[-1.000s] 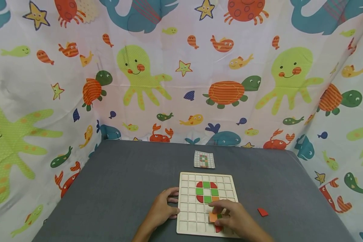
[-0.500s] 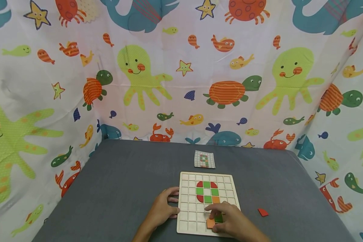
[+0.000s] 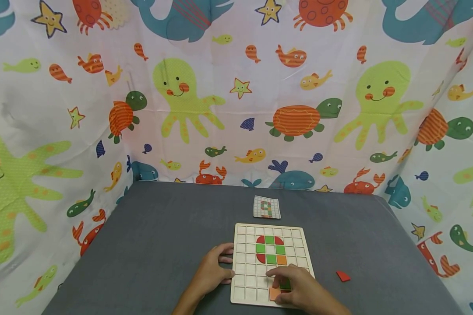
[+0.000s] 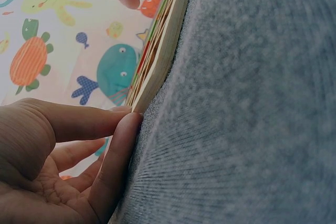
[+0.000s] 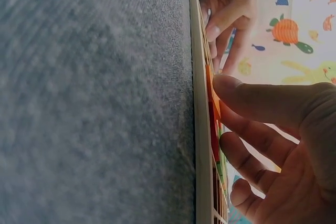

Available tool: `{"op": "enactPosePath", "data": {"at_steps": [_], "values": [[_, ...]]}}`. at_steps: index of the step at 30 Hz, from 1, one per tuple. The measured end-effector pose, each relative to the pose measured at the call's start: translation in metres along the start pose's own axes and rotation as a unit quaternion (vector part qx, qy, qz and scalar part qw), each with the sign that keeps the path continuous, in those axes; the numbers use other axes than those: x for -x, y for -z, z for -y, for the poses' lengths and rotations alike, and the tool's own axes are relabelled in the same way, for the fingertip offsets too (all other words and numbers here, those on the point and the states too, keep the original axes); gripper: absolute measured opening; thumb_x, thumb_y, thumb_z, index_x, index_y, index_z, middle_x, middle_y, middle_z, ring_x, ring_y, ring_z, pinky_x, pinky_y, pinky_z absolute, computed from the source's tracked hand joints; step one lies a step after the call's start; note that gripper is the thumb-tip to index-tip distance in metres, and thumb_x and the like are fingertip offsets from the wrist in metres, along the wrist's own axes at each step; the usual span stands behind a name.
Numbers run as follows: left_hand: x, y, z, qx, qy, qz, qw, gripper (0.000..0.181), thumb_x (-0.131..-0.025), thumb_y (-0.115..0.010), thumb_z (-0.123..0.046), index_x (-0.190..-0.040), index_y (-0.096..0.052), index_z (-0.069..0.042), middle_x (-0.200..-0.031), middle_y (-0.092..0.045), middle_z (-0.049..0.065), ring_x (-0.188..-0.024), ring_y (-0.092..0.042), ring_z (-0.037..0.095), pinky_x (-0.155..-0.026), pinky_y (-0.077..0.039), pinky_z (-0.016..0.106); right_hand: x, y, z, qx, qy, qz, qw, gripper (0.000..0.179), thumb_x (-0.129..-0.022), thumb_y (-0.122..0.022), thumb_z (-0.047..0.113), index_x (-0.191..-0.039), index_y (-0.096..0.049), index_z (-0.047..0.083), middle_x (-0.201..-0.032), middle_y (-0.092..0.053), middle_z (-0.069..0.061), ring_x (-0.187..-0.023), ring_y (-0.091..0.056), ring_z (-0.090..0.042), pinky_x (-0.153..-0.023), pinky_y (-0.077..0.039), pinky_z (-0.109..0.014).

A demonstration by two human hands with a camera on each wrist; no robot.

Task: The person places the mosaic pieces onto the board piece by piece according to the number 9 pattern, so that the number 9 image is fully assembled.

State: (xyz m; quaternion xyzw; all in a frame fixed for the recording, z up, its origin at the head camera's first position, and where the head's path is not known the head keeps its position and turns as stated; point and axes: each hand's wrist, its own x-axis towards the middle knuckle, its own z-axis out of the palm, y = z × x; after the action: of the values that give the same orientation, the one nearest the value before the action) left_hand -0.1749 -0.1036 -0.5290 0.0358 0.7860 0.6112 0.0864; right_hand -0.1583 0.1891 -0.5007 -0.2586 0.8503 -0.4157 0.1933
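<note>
An orange square tile (image 3: 274, 294) lies slightly tilted in the bottom row of a wooden grid board (image 3: 245, 282). My right hand (image 3: 299, 288) pinches this tile, the thumb on its near side; in the right wrist view the orange tile (image 5: 214, 95) leans off the board surface. A green tile (image 3: 285, 284) and a red piece beside it are partly covered by that hand. At the board's left edge, my left hand (image 3: 210, 271) grips the rim between thumb and finger, as the left wrist view shows. Red, green and orange tiles (image 3: 271, 259) form a ring higher up.
A small pattern card (image 3: 266, 207) lies behind the board. One loose red quarter-round piece (image 3: 343, 276) rests on the grey cloth (image 3: 173, 227) to the right. A fabric backdrop (image 3: 236, 122) printed with sea animals surrounds the table.
My right hand has moved slightly left and nearer to me with the orange tile, lowering it to the bottom row. The left hand stays on the board's edge.
</note>
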Motion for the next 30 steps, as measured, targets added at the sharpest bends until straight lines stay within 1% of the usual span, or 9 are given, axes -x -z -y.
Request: {"op": "enactPosePath", "data": {"at_steps": [7,13,17,21,27,30], "values": [[-0.0003,0.0000,0.0000,0.000,-0.002,0.000,1.0000,0.074,-0.075,-0.081,0.017,-0.143,-0.062,-0.005,-0.133,-0.061,0.016,-0.111,-0.065,0.028,-0.059,-0.063,0.038,0.0002,-0.0004,0.0000,-0.013,-0.014,0.008,0.9998,0.045,-0.087,-0.086,0.009,-0.130,-0.073,0.012,-0.094,-0.070,0.009,-0.087,-0.060,-0.008,-0.083,-0.054,-0.024],[-0.0011,0.0001,-0.0003,-0.002,0.001,0.000,1.0000,0.074,-0.076,-0.081,0.017,-0.144,-0.062,-0.005,-0.133,-0.062,0.016,-0.112,-0.065,0.028,-0.058,-0.063,0.038,-0.0008,-0.0008,0.0005,-0.016,-0.006,0.008,0.9998,0.044,-0.087,-0.085,0.008,-0.129,-0.074,0.013,-0.092,-0.069,0.008,-0.085,-0.060,-0.007,-0.080,-0.054,-0.023],[-0.0012,0.0001,-0.0003,-0.002,0.002,-0.001,1.0000,0.074,-0.075,-0.080,0.016,-0.144,-0.062,-0.005,-0.134,-0.061,0.016,-0.112,-0.065,0.029,-0.059,-0.063,0.038,-0.0010,-0.0009,0.0009,0.003,0.007,0.000,1.0000,0.043,-0.086,-0.087,0.010,-0.128,-0.074,0.014,-0.092,-0.068,0.010,-0.087,-0.059,-0.007,-0.080,-0.052,-0.024],[-0.0009,0.0000,-0.0002,-0.002,0.000,-0.002,1.0000,0.074,-0.075,-0.080,0.017,-0.144,-0.062,-0.005,-0.134,-0.061,0.016,-0.112,-0.065,0.028,-0.058,-0.063,0.038,-0.0012,-0.0010,-0.0003,0.027,0.014,-0.014,0.9994,0.044,-0.086,-0.089,0.017,-0.127,-0.074,0.016,-0.094,-0.069,0.013,-0.088,-0.058,-0.006,-0.081,-0.052,-0.026],[-0.0003,-0.0003,0.0000,-0.001,-0.001,-0.003,1.0000,0.074,-0.075,-0.080,0.017,-0.143,-0.062,-0.005,-0.133,-0.061,0.016,-0.111,-0.065,0.028,-0.058,-0.063,0.038,-0.0011,0.0010,-0.0044,0.030,0.012,-0.054,0.9980,0.047,-0.083,-0.090,0.019,-0.127,-0.075,0.014,-0.095,-0.073,0.012,-0.090,-0.063,-0.007,-0.084,-0.055,-0.028],[-0.0002,-0.0004,0.0003,0.000,0.001,-0.003,1.0000,0.074,-0.075,-0.080,0.017,-0.143,-0.062,-0.005,-0.133,-0.061,0.016,-0.111,-0.065,0.028,-0.059,-0.063,0.038,0.0004,0.0037,-0.0061,0.025,0.007,-0.076,0.9968,0.047,-0.083,-0.091,0.020,-0.127,-0.075,0.012,-0.095,-0.073,0.010,-0.090,-0.064,-0.008,-0.082,-0.055,-0.027]]}}
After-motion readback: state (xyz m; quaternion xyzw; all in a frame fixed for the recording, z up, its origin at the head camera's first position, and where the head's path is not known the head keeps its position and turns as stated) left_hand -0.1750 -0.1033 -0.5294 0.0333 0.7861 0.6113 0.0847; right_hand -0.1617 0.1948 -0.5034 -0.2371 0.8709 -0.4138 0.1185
